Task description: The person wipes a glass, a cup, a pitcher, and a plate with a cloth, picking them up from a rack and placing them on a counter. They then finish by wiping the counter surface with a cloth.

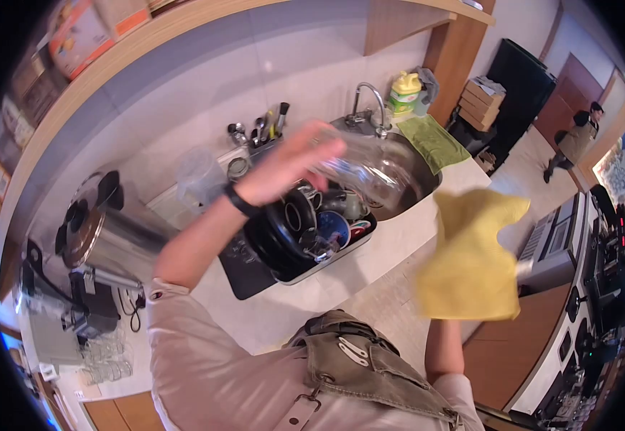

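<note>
While the left hand [305, 154] has its grip at the near end of a clear vessel [377, 172], the vessel slants in the air in front of the sink [434, 179], below the tap [377, 100]. That grip looks closed round the vessel, though blur hides exactly where the fingertips press.

A yellow cloth [474, 269] covers the right hand, above the right forearm [444, 352]; how wide or narrow the grip is under it, I cannot tell.

To judge by its look, the vessel is smooth, stiff and fairly light; I can't tell glass from plastic, so it is best treated as fragile. If wet, it would be slippery, and a full wrap round the body with a second hand under the far end would be surest. The cloth should be soft and floppy, easily taken anywhere in a loose bunch.

Beside the sink, on the table [391, 251], a rack [327, 264] holds black dishes [265, 237] and a blue bowl [333, 228]. 1 person [578, 140] stands well apart.
</note>
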Motion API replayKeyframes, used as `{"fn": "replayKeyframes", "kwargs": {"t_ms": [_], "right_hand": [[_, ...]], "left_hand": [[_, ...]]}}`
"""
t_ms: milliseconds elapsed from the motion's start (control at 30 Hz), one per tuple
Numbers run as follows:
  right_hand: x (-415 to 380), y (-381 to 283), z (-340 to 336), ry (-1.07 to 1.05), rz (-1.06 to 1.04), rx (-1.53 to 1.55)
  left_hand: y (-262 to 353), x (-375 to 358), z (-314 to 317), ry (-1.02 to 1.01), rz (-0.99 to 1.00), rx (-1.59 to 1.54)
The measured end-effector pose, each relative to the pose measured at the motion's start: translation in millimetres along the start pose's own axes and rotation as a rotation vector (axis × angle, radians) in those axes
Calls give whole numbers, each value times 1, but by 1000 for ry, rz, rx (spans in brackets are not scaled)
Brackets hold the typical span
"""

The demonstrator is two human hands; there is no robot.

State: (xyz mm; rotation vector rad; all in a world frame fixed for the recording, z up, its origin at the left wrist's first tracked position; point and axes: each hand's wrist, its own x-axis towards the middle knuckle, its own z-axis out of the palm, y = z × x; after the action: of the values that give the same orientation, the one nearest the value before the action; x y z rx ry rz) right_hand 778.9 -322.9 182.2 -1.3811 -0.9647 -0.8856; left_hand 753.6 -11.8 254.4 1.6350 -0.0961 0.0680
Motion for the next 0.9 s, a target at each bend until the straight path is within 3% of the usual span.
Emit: {"fn": "replayKeyframes", "kwargs": {"t_ms": [33,100,167,233,267,367,433,500,533,567,633,733,767,833,900], "right_hand": [[7,-2,15,-42,-147,-36],[12,-9,36,-87,-293,-33],[2,-28,48,-80,-234,113],[-23,-56,53,-1,39,392],[-40,-78,54,25,302,505],[-91,-95,44,-29,818,976],[-127,-114,35,-153,1153,1317],[-170,-148,25,-286,1520,1641],[-184,-178,16,-309,1649,1357],[-196,-190,13,-363,1667,1463],[-201,-230,1,-471,1406,1088],[-162,-304,-2,-296,1636,1223],[-171,-313,-4,-328,1490,1122],[-205,-313,-10,-394,1187,917],[-220,-300,-15,-715,511,600]], "left_hand": [[-3,-12,23,-97,-87,-114],[-7,-47,77,-31,-200,-300],[-21,-77,95,90,142,-193],[-15,-113,102,265,276,107],[-11,-136,107,350,278,295],[-9,-198,109,374,502,706],[-21,-233,111,425,872,987],[-23,-278,126,236,955,1067],[-30,-302,134,137,923,1070],[-36,-322,138,171,912,1061],[-44,-361,147,221,896,1034],[-52,-405,161,490,715,857],[-56,-418,169,593,658,770],[-64,-446,185,647,318,298],[-109,-457,191,704,95,-280]]}}
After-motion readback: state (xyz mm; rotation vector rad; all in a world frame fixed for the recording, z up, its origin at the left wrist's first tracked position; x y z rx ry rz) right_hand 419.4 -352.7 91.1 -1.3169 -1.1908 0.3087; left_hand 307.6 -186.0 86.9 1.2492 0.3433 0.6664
